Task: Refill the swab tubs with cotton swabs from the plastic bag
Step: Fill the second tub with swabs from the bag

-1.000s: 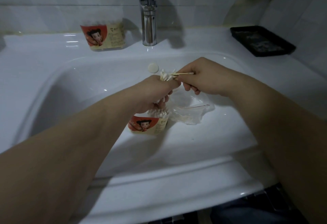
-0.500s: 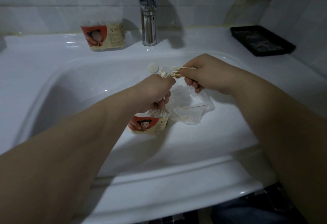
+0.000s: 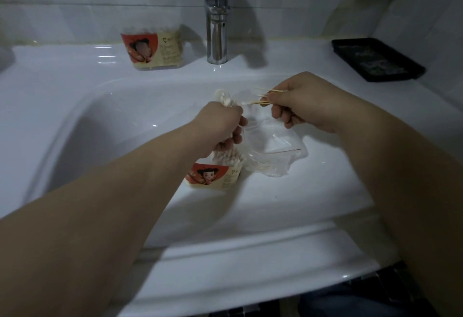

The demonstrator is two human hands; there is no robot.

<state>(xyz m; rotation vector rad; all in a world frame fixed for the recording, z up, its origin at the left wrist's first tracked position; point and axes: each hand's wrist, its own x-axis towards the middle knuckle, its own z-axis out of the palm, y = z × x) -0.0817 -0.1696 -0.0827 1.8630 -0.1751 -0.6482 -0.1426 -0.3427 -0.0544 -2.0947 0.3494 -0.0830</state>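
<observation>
gripping a swab bundle (image 3: 226, 100), the left hand (image 3: 220, 126) sits beside the right hand (image 3: 303, 101) pinching loose swabs (image 3: 263, 102) over the plastic bag (image 3: 273, 151).

Your red-labelled tub (image 3: 215, 175), packed with upright swabs (image 3: 228, 157), touches the crumpled clear bag (image 3: 273, 151) in the sink (image 3: 288, 206); your second tub (image 3: 155, 50) stands on its back ledge.

— What do you see of the wearer on your feed?
— I see two bare forearms, uncovered all the way down to the left hand (image 3: 220, 126) and right hand (image 3: 303, 101). I also see dark blue cloth (image 3: 350, 303) below the sink's (image 3: 225, 261) front edge, near its right corner.
</observation>
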